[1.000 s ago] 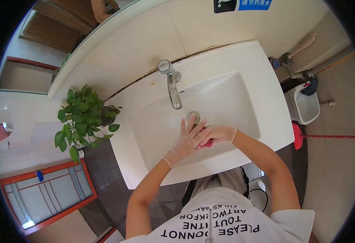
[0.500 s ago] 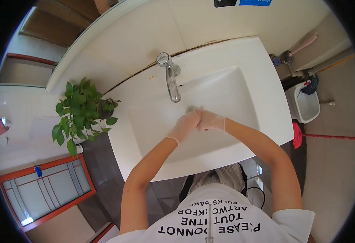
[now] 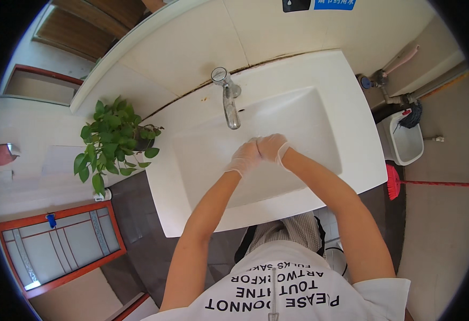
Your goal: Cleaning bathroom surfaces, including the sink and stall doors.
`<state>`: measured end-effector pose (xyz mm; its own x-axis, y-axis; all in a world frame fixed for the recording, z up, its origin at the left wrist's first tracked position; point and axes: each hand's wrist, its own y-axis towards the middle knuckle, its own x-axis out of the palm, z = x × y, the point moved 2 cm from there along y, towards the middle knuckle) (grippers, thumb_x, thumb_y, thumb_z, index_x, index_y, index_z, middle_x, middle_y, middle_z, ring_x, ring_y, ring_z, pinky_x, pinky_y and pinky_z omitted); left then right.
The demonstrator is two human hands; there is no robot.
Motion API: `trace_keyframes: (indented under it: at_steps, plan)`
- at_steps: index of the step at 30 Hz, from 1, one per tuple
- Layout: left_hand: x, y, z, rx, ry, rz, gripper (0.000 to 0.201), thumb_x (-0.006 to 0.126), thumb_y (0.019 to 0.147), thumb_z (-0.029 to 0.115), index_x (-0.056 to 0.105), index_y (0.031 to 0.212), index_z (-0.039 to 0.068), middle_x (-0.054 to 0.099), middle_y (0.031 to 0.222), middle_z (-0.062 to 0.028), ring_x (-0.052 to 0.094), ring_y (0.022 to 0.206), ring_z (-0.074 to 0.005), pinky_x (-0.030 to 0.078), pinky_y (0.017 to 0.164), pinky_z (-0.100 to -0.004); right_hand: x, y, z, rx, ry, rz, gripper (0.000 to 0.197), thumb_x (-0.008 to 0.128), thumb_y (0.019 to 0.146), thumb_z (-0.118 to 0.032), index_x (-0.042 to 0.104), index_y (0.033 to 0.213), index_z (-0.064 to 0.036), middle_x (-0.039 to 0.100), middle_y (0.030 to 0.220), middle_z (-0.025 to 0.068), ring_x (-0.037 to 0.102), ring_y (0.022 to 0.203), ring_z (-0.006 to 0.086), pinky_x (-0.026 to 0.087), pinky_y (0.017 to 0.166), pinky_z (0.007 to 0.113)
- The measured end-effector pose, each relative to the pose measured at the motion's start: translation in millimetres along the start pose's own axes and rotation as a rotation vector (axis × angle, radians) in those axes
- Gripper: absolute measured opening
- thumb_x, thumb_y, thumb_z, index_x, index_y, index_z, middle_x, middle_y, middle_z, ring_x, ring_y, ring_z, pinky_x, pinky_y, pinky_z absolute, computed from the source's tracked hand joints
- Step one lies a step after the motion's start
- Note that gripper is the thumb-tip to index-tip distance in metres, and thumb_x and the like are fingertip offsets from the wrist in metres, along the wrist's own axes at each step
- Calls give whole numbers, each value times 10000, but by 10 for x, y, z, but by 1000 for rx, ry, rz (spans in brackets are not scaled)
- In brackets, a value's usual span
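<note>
Both my hands wear thin, translucent gloves and meet over the white basin (image 3: 207,182), just in front of the tap. My left hand (image 3: 246,156) is closed, its fingers against the other hand. My right hand (image 3: 272,147) curls inward, its knuckles uppermost. What lies between the two hands, if anything, is hidden from above. Beyond them stands the chrome tap (image 3: 231,104), its spout pointing toward my hands. No running water can be made out.
A leafy green potted plant (image 3: 111,136) stands at the basin's left corner. On the right are a small white tub (image 3: 405,139), wall pipes (image 3: 387,88) and a red broom (image 3: 393,182). A mirror edge (image 3: 132,40) slants across the upper left.
My joined hands have shifted slightly toward the tap, and the right hand has turned more knuckles-up. A bit of red seen under the right hand earlier is now out of sight.
</note>
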<state>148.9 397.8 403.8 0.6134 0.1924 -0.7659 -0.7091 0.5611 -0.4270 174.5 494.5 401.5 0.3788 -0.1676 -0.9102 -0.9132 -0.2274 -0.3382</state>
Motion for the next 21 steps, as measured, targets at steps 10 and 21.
trace_keyframes:
  at_steps: [10,21]
  plan:
    - [460,102,-220,101,-124,-86,288,555,699,260,595,882,41,584,938,-212,554,906,-343,450,761,-380,288,-91,107,-83,-60,12,172,480,762,-199,616,753,-93,640,735,103,629,675,256,488,583,383]
    - [197,-596,-402,-21,-426,195,385,557,676,141,475,1030,15,579,900,-184,565,856,-312,455,739,-367,164,-93,-407,-133,284,106,271,584,689,-196,485,905,-66,597,828,160,584,749,345,469,621,414]
